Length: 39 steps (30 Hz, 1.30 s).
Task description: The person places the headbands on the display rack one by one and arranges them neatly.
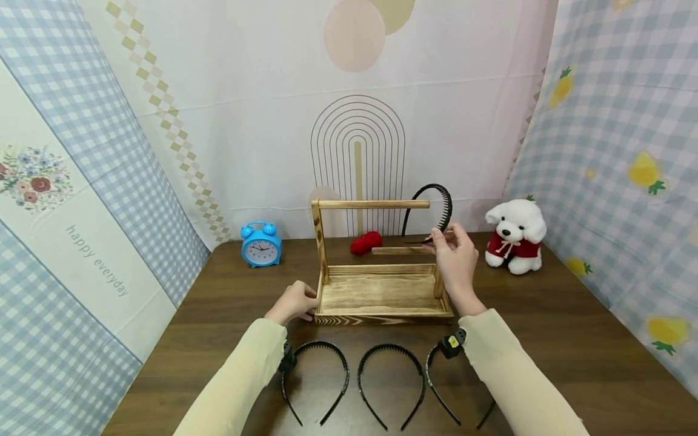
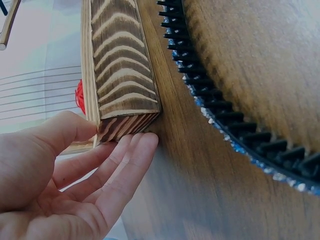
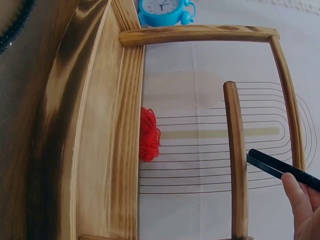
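A wooden stand (image 1: 382,318) with a tray base and two bars stands mid-table. At its left front corner my left hand (image 1: 297,301) holds the base, thumb at the edge and fingers against the end, as the left wrist view shows (image 2: 100,175). My right hand (image 1: 457,257) pinches a black toothed headband (image 1: 448,209) near the stand's right side. The arch of the headband rises around the free end of the upper bar (image 1: 376,204); whether they touch I cannot tell. In the right wrist view, the headband's ends (image 3: 272,165) are beside the lower bar (image 3: 235,150).
Three black headbands lie in front of the stand: left (image 1: 345,363), middle (image 1: 389,347) and right (image 1: 436,387), the last partly under my right arm. Behind are a blue alarm clock (image 1: 261,248), red yarn (image 1: 365,243) and a white plush dog (image 1: 518,230).
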{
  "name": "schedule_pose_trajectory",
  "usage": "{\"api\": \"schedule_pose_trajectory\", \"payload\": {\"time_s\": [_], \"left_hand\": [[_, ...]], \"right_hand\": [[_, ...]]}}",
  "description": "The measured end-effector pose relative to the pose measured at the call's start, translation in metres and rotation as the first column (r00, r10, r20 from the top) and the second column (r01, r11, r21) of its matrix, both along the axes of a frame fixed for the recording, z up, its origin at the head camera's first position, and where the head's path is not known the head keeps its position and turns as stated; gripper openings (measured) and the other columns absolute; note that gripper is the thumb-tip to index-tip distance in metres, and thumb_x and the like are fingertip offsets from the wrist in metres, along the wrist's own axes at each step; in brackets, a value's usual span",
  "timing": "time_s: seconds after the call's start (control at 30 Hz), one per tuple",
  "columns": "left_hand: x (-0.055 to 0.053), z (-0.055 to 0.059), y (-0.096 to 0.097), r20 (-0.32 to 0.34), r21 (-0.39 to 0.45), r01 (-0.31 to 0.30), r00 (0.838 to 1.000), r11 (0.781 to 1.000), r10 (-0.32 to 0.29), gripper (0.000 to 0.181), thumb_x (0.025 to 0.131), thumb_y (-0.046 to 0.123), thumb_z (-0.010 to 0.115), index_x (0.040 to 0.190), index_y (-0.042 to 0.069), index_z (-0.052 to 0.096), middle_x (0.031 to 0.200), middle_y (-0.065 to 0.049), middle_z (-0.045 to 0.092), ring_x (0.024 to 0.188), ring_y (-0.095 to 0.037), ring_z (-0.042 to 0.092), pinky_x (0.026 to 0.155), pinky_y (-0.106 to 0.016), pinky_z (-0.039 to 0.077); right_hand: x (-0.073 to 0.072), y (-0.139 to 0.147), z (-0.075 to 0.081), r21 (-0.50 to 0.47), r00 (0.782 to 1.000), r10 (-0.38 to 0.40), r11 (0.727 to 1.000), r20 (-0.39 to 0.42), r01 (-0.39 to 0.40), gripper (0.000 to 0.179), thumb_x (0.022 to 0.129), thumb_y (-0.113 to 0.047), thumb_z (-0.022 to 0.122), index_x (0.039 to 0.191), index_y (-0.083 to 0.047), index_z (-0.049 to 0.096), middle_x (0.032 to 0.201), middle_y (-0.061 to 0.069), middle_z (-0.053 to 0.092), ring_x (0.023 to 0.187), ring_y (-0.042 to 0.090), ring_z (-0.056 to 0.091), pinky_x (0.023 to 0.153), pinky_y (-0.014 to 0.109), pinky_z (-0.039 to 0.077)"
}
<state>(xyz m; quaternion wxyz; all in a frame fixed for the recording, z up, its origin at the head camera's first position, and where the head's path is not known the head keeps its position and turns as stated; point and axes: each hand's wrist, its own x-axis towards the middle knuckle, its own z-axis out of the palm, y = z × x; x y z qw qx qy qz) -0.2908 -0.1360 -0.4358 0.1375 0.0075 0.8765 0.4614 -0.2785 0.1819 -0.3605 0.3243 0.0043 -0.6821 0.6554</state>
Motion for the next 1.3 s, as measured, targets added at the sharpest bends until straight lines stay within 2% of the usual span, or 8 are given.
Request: {"api": "schedule_pose_trajectory", "payload": {"time_s": [0.27, 0.57, 0.83, 1.13, 1.3], "left_hand": [[0.000, 0.001, 0.001, 0.004, -0.011, -0.003, 1.000, 1.000, 0.003, 0.031, 0.095, 0.002, 0.059, 0.120, -0.016, 0.059, 0.100, -0.026, 0.066, 0.072, -0.022, 0.067, 0.066, -0.036, 0.062], [-0.001, 0.000, 0.000, 0.002, -0.004, -0.006, 1.000, 1.000, 0.006, 0.029, 0.095, 0.002, 0.059, 0.118, -0.016, 0.061, 0.099, -0.026, 0.067, 0.072, -0.022, 0.068, 0.067, -0.038, 0.062], [0.000, 0.001, 0.000, 0.009, -0.005, -0.004, 1.000, 1.000, 0.004, 0.029, 0.095, 0.001, 0.060, 0.118, -0.016, 0.059, 0.099, -0.026, 0.067, 0.073, -0.024, 0.069, 0.068, -0.039, 0.062], [-0.002, 0.000, 0.002, -0.002, -0.013, -0.009, 1.000, 1.000, 0.009, 0.029, 0.094, 0.002, 0.061, 0.117, -0.016, 0.060, 0.100, -0.026, 0.066, 0.071, -0.022, 0.068, 0.065, -0.036, 0.062], [-0.002, -0.001, 0.003, 0.001, -0.013, -0.004, 1.000, 1.000, 0.004, 0.029, 0.094, 0.002, 0.061, 0.117, -0.016, 0.060, 0.102, -0.027, 0.066, 0.072, -0.023, 0.069, 0.066, -0.037, 0.062]], "right_hand": [[-0.001, -0.006, -0.002, 0.037, 1.000, 0.019, 0.999, 0.003, -0.019, 0.024, 0.095, -0.015, 0.066, 0.096, 0.009, 0.062, 0.090, 0.028, 0.066, 0.066, 0.004, 0.069, 0.069, 0.030, 0.061], [-0.003, -0.013, -0.005, 0.054, 0.999, 0.034, 0.998, 0.010, -0.035, 0.025, 0.095, -0.018, 0.066, 0.096, 0.006, 0.061, 0.092, 0.028, 0.066, 0.068, 0.002, 0.068, 0.068, 0.024, 0.060], [-0.004, -0.021, -0.006, 0.036, 0.997, 0.072, 0.997, 0.005, -0.072, 0.020, 0.095, -0.014, 0.065, 0.097, 0.006, 0.062, 0.091, 0.027, 0.065, 0.069, 0.006, 0.069, 0.070, 0.030, 0.061], [-0.007, -0.028, -0.006, 0.060, 0.998, 0.066, 0.996, 0.001, -0.066, 0.018, 0.095, -0.014, 0.066, 0.094, 0.004, 0.062, 0.088, 0.024, 0.066, 0.067, 0.004, 0.068, 0.069, 0.030, 0.061], [-0.007, -0.032, -0.006, 0.076, 0.998, 0.063, 0.995, 0.011, -0.063, 0.018, 0.095, -0.015, 0.066, 0.094, 0.003, 0.062, 0.088, 0.023, 0.067, 0.067, 0.004, 0.068, 0.070, 0.036, 0.061]]}}
